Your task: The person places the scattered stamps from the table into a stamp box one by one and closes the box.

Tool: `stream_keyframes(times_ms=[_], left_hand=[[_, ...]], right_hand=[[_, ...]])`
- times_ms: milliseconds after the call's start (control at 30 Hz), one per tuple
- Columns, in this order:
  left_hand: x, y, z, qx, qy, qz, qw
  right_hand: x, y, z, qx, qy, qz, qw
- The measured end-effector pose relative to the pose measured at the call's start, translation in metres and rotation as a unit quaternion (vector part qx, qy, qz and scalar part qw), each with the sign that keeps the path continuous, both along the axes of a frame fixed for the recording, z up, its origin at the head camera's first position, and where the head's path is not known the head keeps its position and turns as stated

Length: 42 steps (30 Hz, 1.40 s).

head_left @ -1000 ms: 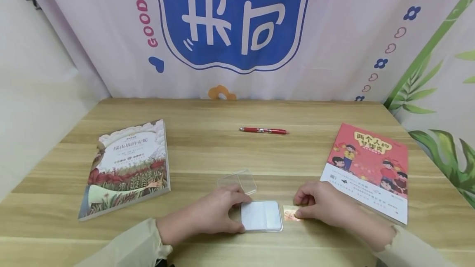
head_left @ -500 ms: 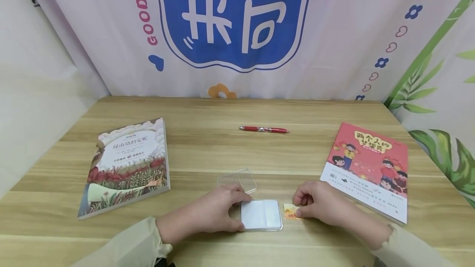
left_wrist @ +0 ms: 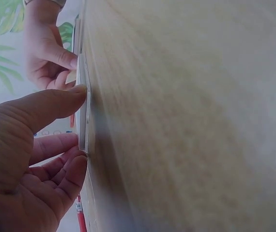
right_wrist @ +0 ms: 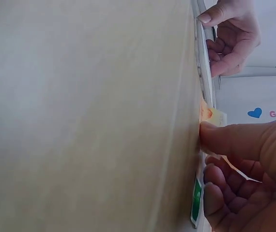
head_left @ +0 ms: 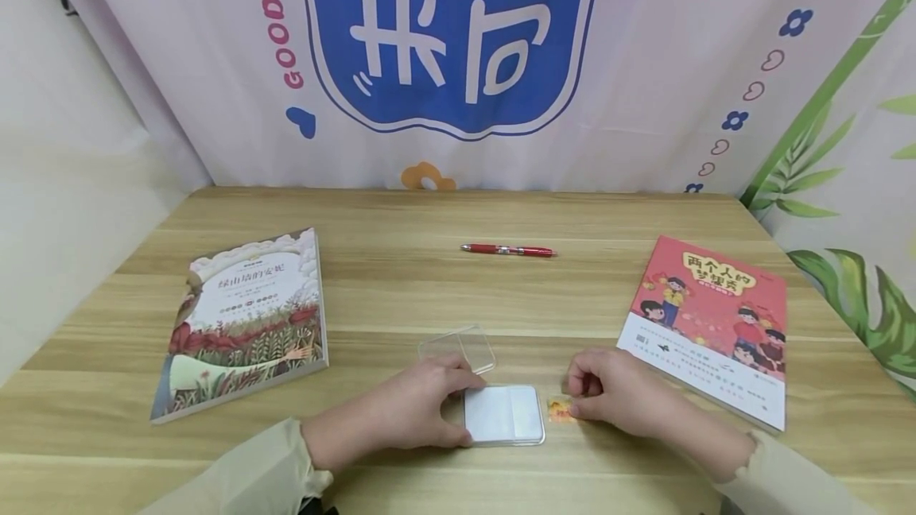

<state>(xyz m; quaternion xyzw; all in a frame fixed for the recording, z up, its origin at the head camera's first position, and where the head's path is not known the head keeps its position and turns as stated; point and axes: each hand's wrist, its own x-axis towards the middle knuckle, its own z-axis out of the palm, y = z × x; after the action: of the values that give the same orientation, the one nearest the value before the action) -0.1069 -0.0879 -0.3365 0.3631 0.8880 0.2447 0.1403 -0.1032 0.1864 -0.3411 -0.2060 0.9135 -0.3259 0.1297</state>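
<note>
A flat clear case with white contents (head_left: 503, 415) lies on the table. My left hand (head_left: 418, 408) grips its left end between thumb and fingers; in the left wrist view the left hand (left_wrist: 36, 154) holds the thin case (left_wrist: 82, 116) by its edges. Just right of the case, my right hand (head_left: 630, 392) pinches a small orange and yellow card (head_left: 560, 409), its other fingers curled. In the right wrist view the card (right_wrist: 213, 114) stands tilted from the right hand's (right_wrist: 249, 164) thumb. Behind the left hand is a clear lid (head_left: 472, 346), partly hidden by the fingers.
A book with a garden cover (head_left: 246, 324) lies at the left, a red and white book (head_left: 704, 324) at the right beside my right forearm. A red pen (head_left: 508, 250) lies farther back, and a printed curtain (head_left: 658, 62) hangs behind the table (head_left: 386, 276).
The card between my right fingers has changed its tilt slightly, and its glare has gone. My left hand and the case have stayed in place.
</note>
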Motion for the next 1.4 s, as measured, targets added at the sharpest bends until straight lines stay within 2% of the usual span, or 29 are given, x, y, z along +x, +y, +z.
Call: stream_keyframes(times_ms=[133,333,433,633,1033,1200,1300,1400], left_hand=[[0.0,0.0,0.0,0.0,-0.001,0.0,1.0],[0.0,0.001,0.001,0.0,-0.011,0.004,0.9999],[0.001,0.002,0.002,-0.003,-0.014,0.008,0.9999],[0.002,0.003,0.002,-0.006,-0.022,0.011,0.9997],[0.003,0.002,0.0,0.008,-0.018,0.011,0.9997],[0.003,0.0,-0.001,0.014,-0.019,0.011,0.9997],[0.004,-0.001,-0.001,0.015,-0.02,0.012,0.9996],[0.004,-0.002,-0.001,0.015,-0.02,0.012,0.9996]], right_hand=[[-0.001,0.003,0.0,-0.022,-0.013,-0.002,0.9997],[-0.005,0.005,0.004,-0.087,-0.074,-0.002,0.9935],[-0.006,0.005,0.006,-0.129,-0.112,-0.004,0.9853],[-0.006,-0.002,0.005,-0.207,-0.185,-0.003,0.9608],[-0.002,-0.033,-0.002,-0.282,-0.224,-0.035,0.9324],[-0.002,-0.044,-0.004,-0.288,-0.229,-0.036,0.9292],[-0.002,-0.05,-0.004,-0.279,-0.218,-0.039,0.9342],[-0.001,-0.055,-0.005,-0.262,-0.193,-0.037,0.9446]])
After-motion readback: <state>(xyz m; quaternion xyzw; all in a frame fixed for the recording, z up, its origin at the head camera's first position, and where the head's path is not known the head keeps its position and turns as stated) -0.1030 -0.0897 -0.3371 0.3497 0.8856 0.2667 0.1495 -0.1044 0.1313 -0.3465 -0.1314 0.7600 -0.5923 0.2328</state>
